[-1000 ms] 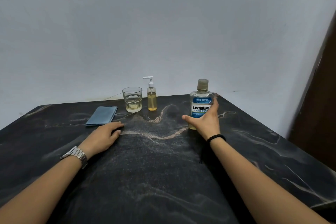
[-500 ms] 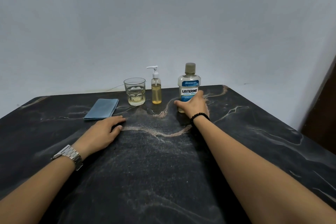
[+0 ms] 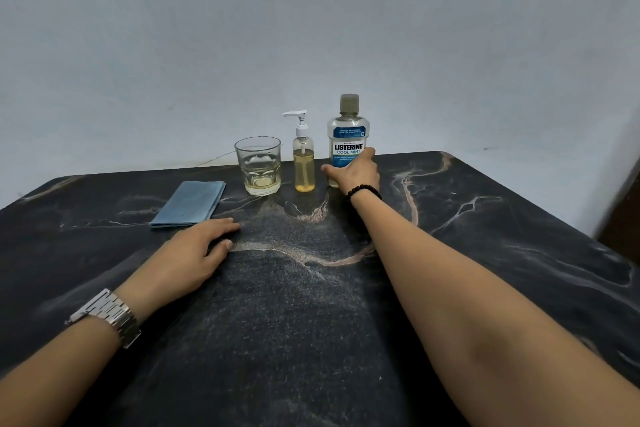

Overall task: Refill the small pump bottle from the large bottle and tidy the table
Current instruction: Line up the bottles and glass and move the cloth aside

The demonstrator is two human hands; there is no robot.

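Dark marble table point(image 3: 485, 270), far edge: the right hand point(image 3: 356, 174) wraps the upright large bottle point(image 3: 348, 135) — the small pump bottle point(image 3: 304, 163) stands just left of it, the left hand point(image 3: 194, 253) flat, holding nothing.

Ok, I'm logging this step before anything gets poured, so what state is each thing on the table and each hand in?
Large bottle: upright, capped, gripped low by the right hand.
Small pump bottle: upright, pump on, mostly full of yellow liquid.
Glass: upright, a little pale liquid at the bottom.
Blue cloth: folded, lying flat.
Right hand: wrapped round the large bottle.
Left hand: resting on the table, holding nothing.
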